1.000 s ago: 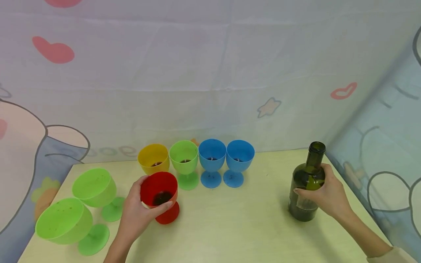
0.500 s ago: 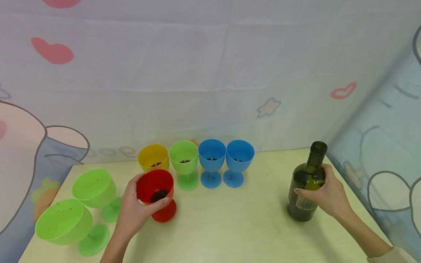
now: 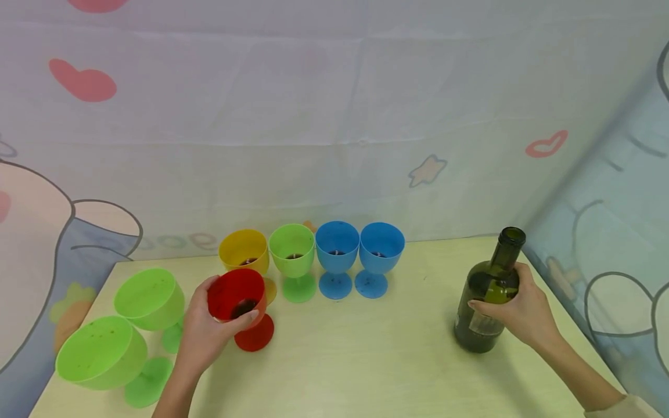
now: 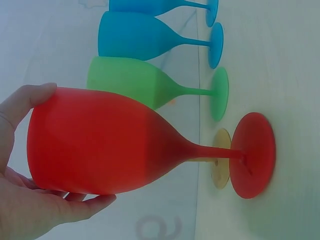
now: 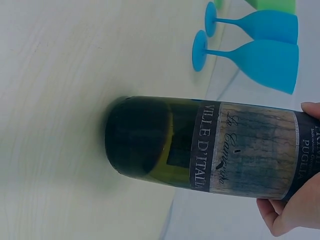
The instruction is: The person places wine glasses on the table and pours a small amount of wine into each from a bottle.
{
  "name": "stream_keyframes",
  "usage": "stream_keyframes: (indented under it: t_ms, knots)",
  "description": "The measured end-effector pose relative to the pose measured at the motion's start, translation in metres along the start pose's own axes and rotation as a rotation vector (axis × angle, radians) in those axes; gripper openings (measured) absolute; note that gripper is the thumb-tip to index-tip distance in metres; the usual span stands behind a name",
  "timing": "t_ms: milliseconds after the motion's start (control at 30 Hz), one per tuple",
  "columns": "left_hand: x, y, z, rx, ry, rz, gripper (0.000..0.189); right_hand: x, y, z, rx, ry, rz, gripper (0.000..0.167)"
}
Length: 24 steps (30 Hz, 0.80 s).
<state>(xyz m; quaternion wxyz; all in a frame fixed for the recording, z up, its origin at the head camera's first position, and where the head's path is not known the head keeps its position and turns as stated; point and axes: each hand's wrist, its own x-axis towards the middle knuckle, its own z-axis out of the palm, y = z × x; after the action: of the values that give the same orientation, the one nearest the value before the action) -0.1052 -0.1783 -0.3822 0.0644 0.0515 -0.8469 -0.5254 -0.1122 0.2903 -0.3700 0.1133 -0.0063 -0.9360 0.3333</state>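
My left hand (image 3: pixel 201 337) holds a red goblet (image 3: pixel 234 290) by its bowl, thumb across the near side. Dark liquid lies in the bottom of that bowl. In the left wrist view the red goblet (image 4: pixel 100 140) partly covers the yellow one behind it. My right hand (image 3: pixel 522 307) grips a dark green wine bottle (image 3: pixel 478 316) around its upper body, with the neck leaning to the right. Its label (image 5: pixel 255 150) and some dark liquid inside show in the right wrist view. The bottle has no stopper in its mouth. Whether its base touches the table cannot be told.
Along the back stand a yellow goblet (image 3: pixel 244 247), a green goblet (image 3: pixel 291 255) and two blue goblets (image 3: pixel 337 249), each with a little dark liquid. At the left, two light green goblets (image 3: pixel 101 351) stand on the pale table (image 3: pixel 366 360). Printed cloth (image 3: pixel 334 116) hangs behind.
My left hand has shifted left with the red goblet, uncovering part of the yellow goblet's foot. The bottle in my right hand leans further right, its base slightly left. The other goblets stay put.
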Motion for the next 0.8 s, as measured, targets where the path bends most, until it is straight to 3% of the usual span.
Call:
stream_keyframes:
  t_ms: [200,800]
  knots:
    - [0.003,-0.003,-0.003,0.021,0.009,0.000,0.085,-0.001,0.001,0.000,0.004,0.003,0.001,0.084]
    - [0.008,-0.005,-0.012,0.050,-0.063,0.033,0.089,-0.002,0.003,-0.002,0.007,-0.010,0.014,0.084]
